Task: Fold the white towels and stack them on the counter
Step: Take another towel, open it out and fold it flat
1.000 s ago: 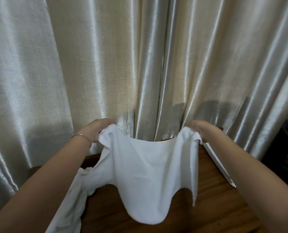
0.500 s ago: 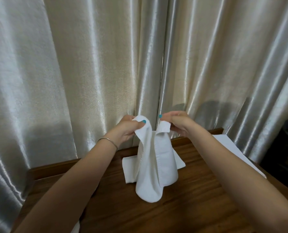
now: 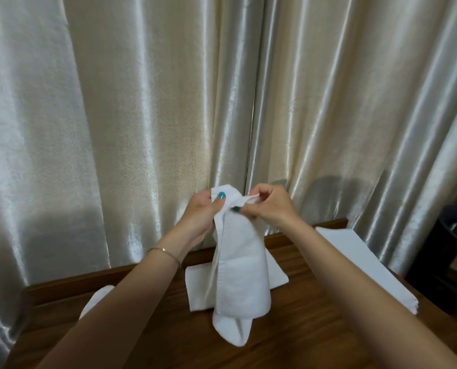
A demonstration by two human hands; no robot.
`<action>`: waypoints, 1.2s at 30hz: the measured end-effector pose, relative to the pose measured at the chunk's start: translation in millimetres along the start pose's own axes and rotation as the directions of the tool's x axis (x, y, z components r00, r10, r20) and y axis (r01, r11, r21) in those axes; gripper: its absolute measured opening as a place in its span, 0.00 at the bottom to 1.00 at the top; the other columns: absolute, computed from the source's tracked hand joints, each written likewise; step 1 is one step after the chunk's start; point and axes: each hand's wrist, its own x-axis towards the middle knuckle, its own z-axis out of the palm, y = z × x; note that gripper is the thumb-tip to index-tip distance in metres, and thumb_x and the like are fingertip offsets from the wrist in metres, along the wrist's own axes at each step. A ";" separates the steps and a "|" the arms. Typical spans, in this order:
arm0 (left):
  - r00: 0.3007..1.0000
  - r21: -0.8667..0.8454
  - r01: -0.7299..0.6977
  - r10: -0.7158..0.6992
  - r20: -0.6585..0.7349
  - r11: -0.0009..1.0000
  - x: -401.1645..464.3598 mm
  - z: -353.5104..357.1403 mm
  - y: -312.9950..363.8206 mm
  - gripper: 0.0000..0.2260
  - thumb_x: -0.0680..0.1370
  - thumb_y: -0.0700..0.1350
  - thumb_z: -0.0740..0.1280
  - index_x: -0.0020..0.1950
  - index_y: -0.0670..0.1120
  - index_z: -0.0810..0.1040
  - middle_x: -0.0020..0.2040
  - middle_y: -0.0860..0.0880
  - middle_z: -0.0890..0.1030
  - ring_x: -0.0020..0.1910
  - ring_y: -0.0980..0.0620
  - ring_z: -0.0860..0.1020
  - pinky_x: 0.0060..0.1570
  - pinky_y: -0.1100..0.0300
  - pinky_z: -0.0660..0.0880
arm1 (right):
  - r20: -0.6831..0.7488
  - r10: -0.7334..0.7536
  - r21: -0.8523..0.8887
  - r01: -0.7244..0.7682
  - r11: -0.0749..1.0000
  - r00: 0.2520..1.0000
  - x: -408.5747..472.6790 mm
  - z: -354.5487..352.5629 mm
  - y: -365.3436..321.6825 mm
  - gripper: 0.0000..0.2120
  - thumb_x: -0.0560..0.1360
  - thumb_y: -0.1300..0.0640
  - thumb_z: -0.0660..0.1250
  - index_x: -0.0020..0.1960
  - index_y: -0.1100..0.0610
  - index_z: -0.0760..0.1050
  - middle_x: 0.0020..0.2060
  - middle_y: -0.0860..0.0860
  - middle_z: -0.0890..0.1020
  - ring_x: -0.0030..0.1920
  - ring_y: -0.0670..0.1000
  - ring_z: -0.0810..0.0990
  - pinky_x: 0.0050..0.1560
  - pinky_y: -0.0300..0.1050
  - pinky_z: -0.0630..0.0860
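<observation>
**Both hands hold a doubled towel above the counter**

The left hand (image 3: 200, 211) and the right hand (image 3: 268, 206) meet at the top edge of a white towel (image 3: 238, 275), each pinching it between thumb and curled fingers. The towel hangs doubled lengthwise, its lower end sagging onto the wooden counter (image 3: 315, 328). Behind it lies 1 folded towel (image 3: 198, 288), flat on the counter. A flat white cloth (image 3: 360, 259) rests at the counter's right edge, and more white fabric (image 3: 95, 302) shows beside the left forearm. Satin curtains (image 3: 142, 115) hang behind.
</observation>
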 end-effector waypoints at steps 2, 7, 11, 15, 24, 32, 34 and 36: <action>0.999 0.068 -0.041 0.041 0.004 0.997 -0.6 2.5 -0.9 0.09 0.81 0.42 0.61 0.59 0.42 0.76 0.55 0.39 0.82 0.54 0.41 0.81 0.56 0.46 0.77 | -0.025 -0.075 -0.090 0.072 0.993 0.997 -0.2 1.7 -0.5 0.18 0.59 0.45 0.81 0.36 0.56 0.80 0.34 0.49 0.78 0.35 0.46 0.73 0.36 0.42 0.68; 0.999 0.161 -0.043 0.045 -0.006 0.986 -5.2 2.9 6.1 0.06 0.81 0.44 0.61 0.48 0.48 0.77 0.51 0.41 0.83 0.51 0.43 0.82 0.54 0.47 0.77 | 0.026 -0.179 -0.140 0.181 0.973 0.983 0.4 1.5 -4.1 0.12 0.68 0.51 0.77 0.39 0.58 0.79 0.42 0.51 0.73 0.41 0.47 0.71 0.43 0.40 0.69; 1.000 0.081 -0.005 0.003 0.021 0.997 -8.3 3.5 9.1 0.06 0.81 0.41 0.61 0.49 0.45 0.78 0.46 0.44 0.84 0.44 0.48 0.83 0.46 0.53 0.79 | 0.005 -0.200 -0.017 0.200 0.980 0.980 -2.5 6.2 -2.7 0.10 0.72 0.55 0.74 0.42 0.62 0.78 0.35 0.51 0.80 0.36 0.45 0.76 0.39 0.43 0.73; 0.998 0.096 -0.024 0.018 0.068 0.995 -12.3 1.5 8.8 0.06 0.77 0.41 0.67 0.51 0.43 0.82 0.49 0.40 0.84 0.49 0.42 0.83 0.51 0.49 0.79 | 0.016 -0.178 0.091 0.176 0.980 0.984 1.6 7.5 -3.7 0.03 0.72 0.62 0.74 0.43 0.55 0.82 0.31 0.38 0.82 0.35 0.39 0.79 0.40 0.35 0.74; 0.984 0.049 -0.102 0.094 0.150 0.994 -27.7 -1.0 6.0 0.09 0.79 0.40 0.65 0.53 0.52 0.82 0.51 0.44 0.85 0.53 0.46 0.83 0.54 0.53 0.78 | -0.008 -0.190 0.176 0.188 0.966 0.982 -3.4 10.8 -10.2 0.09 0.70 0.66 0.75 0.40 0.52 0.81 0.38 0.45 0.84 0.41 0.44 0.82 0.48 0.38 0.79; 0.978 0.097 -0.156 0.139 0.157 0.983 -34.8 -2.5 -1.7 0.13 0.78 0.36 0.63 0.54 0.52 0.82 0.49 0.45 0.85 0.48 0.49 0.83 0.48 0.56 0.78 | -0.037 -0.159 0.200 0.163 0.966 0.987 -13.3 17.7 -16.5 0.08 0.69 0.68 0.74 0.39 0.57 0.80 0.37 0.48 0.82 0.37 0.38 0.80 0.44 0.33 0.77; 0.975 0.109 -0.184 0.167 0.147 0.977 -36.8 -3.3 -2.2 0.17 0.78 0.35 0.62 0.49 0.57 0.83 0.45 0.49 0.85 0.44 0.53 0.82 0.44 0.59 0.77 | -0.034 -0.165 0.182 0.168 0.969 0.986 -15.0 19.0 -20.0 0.08 0.69 0.68 0.74 0.39 0.56 0.79 0.37 0.49 0.82 0.36 0.37 0.79 0.43 0.32 0.77; 0.972 0.124 -0.205 0.187 0.144 0.971 -38.1 -4.1 -2.5 0.21 0.78 0.33 0.61 0.46 0.59 0.83 0.42 0.53 0.85 0.41 0.56 0.82 0.42 0.61 0.77 | -0.034 -0.167 0.168 0.170 0.971 0.985 -16.8 20.1 -22.6 0.09 0.70 0.69 0.74 0.39 0.56 0.79 0.36 0.50 0.81 0.35 0.38 0.78 0.43 0.33 0.77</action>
